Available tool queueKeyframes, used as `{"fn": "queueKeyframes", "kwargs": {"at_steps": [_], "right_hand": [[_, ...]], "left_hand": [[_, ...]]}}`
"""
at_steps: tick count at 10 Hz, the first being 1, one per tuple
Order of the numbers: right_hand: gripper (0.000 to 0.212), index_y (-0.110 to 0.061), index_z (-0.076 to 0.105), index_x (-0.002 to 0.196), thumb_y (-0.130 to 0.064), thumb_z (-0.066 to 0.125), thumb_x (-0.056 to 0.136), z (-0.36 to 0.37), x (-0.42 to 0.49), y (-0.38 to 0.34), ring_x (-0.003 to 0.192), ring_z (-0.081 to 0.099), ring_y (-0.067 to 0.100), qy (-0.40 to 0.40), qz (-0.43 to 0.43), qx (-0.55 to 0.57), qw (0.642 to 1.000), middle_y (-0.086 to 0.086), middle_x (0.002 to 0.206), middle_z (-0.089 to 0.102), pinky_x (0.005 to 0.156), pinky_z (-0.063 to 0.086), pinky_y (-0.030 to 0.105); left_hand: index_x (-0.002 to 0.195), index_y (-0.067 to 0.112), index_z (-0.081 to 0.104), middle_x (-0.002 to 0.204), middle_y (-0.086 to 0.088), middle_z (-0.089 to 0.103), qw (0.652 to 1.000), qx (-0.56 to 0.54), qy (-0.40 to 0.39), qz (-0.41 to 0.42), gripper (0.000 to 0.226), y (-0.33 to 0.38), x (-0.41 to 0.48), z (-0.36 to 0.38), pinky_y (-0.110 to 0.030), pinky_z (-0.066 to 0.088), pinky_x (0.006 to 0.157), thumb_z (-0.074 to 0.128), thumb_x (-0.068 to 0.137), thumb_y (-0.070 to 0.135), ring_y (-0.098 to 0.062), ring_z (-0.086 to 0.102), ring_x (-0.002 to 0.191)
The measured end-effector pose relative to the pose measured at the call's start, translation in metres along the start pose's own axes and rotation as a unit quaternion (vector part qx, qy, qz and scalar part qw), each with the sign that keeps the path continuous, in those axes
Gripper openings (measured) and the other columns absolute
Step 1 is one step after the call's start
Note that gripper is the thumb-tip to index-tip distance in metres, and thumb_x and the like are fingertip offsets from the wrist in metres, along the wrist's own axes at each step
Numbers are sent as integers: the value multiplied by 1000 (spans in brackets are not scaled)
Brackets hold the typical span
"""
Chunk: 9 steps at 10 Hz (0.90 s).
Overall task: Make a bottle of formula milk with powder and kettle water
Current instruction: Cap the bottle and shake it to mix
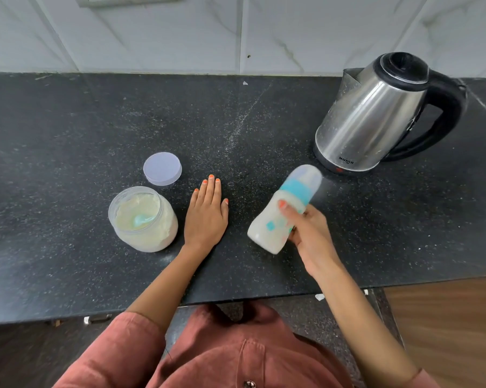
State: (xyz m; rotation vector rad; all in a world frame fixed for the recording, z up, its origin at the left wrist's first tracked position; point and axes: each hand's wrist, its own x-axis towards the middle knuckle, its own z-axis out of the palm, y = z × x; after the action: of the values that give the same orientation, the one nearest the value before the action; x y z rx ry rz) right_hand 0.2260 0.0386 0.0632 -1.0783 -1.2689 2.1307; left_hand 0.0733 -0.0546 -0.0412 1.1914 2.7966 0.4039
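Head view: the baby bottle [264,231] is held in the right hand [310,233], raised over the black countertop [68,135] and tilted, with the capped teat end pointing up toward the kettle [376,116]. Fingers and thumb are wrapped round the bottle's body. The bottle is filled with white liquid, and its blue collar and clear cap are fitted. The bottle is smeared with blur, so the step is judged to be shaking to mix, and the firm wrap is likely there to stop it slipping. The left hand [207,214] is laid flat on the counter, fingers straight, nothing held, probably as a brace. Just left of it the powder jar [142,236] is left open, with a pale blue scoop [142,219] resting inside on the powder. Its lid [162,168] is set down just behind it. The kettle is parked upright at back right, lid shut and handle outward, well apart from both hands. The task is judged nearly done, with the jar not yet closed.
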Motion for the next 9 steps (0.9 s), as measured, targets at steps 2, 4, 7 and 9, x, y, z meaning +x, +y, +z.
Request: {"fn": "queueKeyframes", "kwargs": {"at_steps": [2, 4, 7, 9], "right_hand": [[11, -19, 61, 95, -13, 58, 86, -4, 13, -11, 83, 64, 7, 82, -33, 150, 985, -4, 91, 67, 69, 56, 23], [16, -16, 63, 92, -6, 65, 79, -1, -1, 1, 82, 64, 12, -13, -4, -47, 999, -1, 86, 68, 74, 54, 28], [23, -13, 60, 102, -7, 64, 81, -1, 5, -1, 83, 63, 10, 39, -25, 14, 999, -4, 89, 67, 71, 54, 26], [11, -17, 63, 92, -9, 60, 84, -3, 8, -11, 78, 64, 6, 62, -35, 112, 991, -6, 86, 69, 68, 56, 23]], "left_hand": [[146, 7, 13, 156, -8, 10, 1000, 0, -1, -1, 52, 0, 0, 0, -34, 4, 116, 21, 101, 29, -20, 8, 144], [146, 7, 12, 156, -8, 9, 1000, -1, 0, 1, 52, 1, 0, -1, -33, 3, 116, 22, 101, 29, -20, 7, 145], [146, 8, 12, 156, -8, 9, 1000, 1, -1, 1, 52, 1, -1, -1, -33, 4, 116, 22, 101, 29, -20, 7, 145], [146, 8, 12, 156, -8, 9, 1000, 2, -1, 2, 52, 1, -1, -2, -33, 3, 116, 21, 101, 30, -20, 7, 145]]}}
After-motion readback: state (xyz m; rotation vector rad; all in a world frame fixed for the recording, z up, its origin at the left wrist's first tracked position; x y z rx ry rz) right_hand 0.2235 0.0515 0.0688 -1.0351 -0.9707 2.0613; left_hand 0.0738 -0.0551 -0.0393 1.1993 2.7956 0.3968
